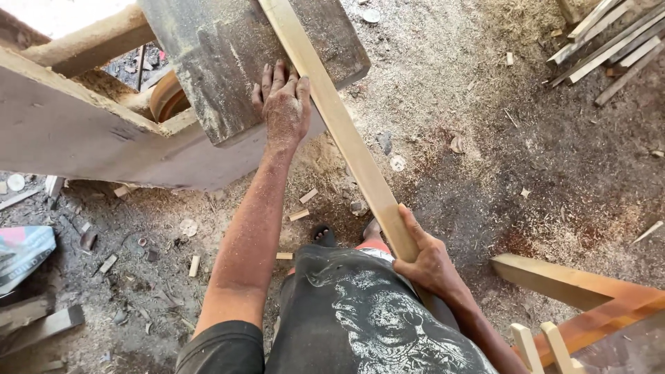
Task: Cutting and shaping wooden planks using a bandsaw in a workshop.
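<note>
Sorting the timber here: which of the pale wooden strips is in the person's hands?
The long pale strip slanting across the saw table: the right hand grips its near end, the left hand rests beside it. The stacked strips lie untouched.

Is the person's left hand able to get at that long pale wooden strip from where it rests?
Probably yes: the left hand lies flat on the saw table right beside the strip, with nothing between them.

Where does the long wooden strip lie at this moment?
In the head view, the wooden strip runs diagonally across the centre, beside the left hand on the saw table, its near end gripped by the right hand.
</note>
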